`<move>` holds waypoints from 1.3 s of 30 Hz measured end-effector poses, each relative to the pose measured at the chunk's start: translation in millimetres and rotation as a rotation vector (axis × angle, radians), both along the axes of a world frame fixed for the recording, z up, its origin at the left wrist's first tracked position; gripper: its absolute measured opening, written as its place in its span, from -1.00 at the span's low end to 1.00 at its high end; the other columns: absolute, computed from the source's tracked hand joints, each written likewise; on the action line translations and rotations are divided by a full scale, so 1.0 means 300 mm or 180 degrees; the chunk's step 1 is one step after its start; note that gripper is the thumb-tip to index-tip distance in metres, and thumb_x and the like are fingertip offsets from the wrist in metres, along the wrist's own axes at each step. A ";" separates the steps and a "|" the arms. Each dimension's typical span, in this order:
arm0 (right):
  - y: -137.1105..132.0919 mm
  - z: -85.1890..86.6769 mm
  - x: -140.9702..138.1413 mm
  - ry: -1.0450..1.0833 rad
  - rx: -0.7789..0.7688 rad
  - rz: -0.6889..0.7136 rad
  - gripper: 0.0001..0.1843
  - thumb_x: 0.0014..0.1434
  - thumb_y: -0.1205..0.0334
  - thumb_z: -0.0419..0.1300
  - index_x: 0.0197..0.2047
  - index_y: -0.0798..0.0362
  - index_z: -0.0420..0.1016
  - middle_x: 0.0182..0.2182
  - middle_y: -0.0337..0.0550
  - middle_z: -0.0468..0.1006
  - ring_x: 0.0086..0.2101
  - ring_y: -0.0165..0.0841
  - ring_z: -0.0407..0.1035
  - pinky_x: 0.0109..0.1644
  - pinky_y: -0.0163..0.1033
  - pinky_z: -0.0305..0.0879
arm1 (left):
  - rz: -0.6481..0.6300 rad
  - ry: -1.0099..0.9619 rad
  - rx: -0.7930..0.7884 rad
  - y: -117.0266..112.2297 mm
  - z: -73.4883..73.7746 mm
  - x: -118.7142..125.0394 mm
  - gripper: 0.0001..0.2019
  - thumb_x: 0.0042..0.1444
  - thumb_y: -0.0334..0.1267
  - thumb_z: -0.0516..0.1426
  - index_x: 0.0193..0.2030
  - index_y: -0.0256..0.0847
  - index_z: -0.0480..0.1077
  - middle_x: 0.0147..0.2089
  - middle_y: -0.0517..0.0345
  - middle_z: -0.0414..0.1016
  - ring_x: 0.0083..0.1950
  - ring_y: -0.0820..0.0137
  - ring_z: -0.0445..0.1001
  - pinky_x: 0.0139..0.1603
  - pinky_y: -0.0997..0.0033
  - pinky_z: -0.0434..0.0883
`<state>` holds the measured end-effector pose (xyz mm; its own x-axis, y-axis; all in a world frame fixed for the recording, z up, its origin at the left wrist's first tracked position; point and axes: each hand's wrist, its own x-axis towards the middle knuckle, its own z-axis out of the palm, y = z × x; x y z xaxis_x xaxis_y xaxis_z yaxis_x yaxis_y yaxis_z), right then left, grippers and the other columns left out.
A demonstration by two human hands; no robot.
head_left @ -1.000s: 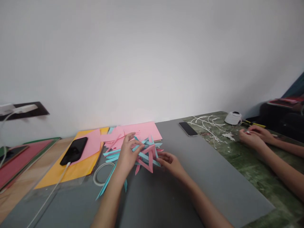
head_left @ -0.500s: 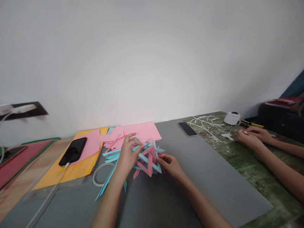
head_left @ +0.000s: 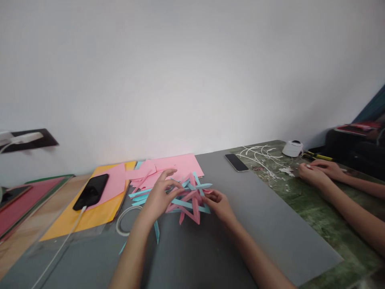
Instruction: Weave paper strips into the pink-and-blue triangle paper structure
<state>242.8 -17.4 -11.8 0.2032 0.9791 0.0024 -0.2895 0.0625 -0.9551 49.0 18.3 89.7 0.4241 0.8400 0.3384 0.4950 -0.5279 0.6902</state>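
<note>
A star-like figure woven from pink and light-blue folded paper strips is held just above the grey mat. My left hand grips its left side, thumb and fingers pinched on the strips, with one finger raised. My right hand pinches its right edge. Loose blue strips lie under and left of my left hand. Pink paper sheets lie just behind the figure.
A black phone on a white cable rests on orange paper at the left. A white ring lies near my left forearm. Another phone, white scraps and another person's hands are at the right.
The paper figure has been turned between my hands, its pink point now aiming down toward me. My right hand shifted slightly right and up. The camera drifted a little.
</note>
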 end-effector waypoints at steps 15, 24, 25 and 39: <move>0.011 0.011 0.065 -0.0051 0.0198 -0.0364 -0.28 -0.26 0.09 0.40 -0.01 0.03 0.25 -0.52 -0.24 0.54 -0.41 -0.26 0.47 -0.28 -0.18 0.33 | 0.0078 0.0399 0.0680 0.023 -0.001 -0.043 -0.85 0.11 -0.15 0.08 -0.38 -0.07 0.44 0.07 0.16 0.31 0.12 0.29 0.28 0.09 0.23 0.24; 0.023 0.017 0.104 -0.0350 0.0416 0.0362 -0.52 -0.12 0.04 0.33 -0.10 0.00 0.46 -0.37 -0.18 0.54 -0.32 -0.30 0.43 -0.25 -0.20 0.32 | 0.0011 -0.0118 0.0545 0.057 -0.029 -0.040 -0.88 0.08 -0.18 0.11 -0.39 -0.13 0.43 0.07 0.07 0.33 0.15 0.29 0.26 0.16 0.18 0.19; 0.019 0.026 0.103 -0.0301 0.0424 0.0416 -0.54 -0.12 0.04 0.33 -0.12 0.00 0.47 -0.36 -0.18 0.55 -0.32 -0.30 0.43 -0.24 -0.20 0.32 | 0.0015 -0.0191 0.0497 0.059 -0.032 -0.037 -0.88 0.07 -0.18 0.11 -0.39 -0.14 0.43 0.07 0.06 0.34 0.14 0.28 0.28 0.16 0.18 0.20; -0.016 0.091 0.116 0.0316 -0.0116 0.0700 -0.49 -0.18 0.03 0.35 -0.14 0.04 0.45 -0.31 -0.14 0.57 -0.33 -0.29 0.45 -0.28 -0.26 0.31 | -0.0144 -0.1440 -0.0629 0.079 -0.093 -0.002 -0.82 -0.07 -0.21 0.21 -0.35 -0.26 0.40 -0.21 -0.04 0.54 -0.14 0.27 0.49 -0.14 0.29 0.41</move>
<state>277.6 -22.1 15.4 -0.0174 0.9989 -0.0432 -0.3850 -0.0466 -0.9218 48.5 42.0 61.7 0.3091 0.8908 0.3331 0.1023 -0.3794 0.9196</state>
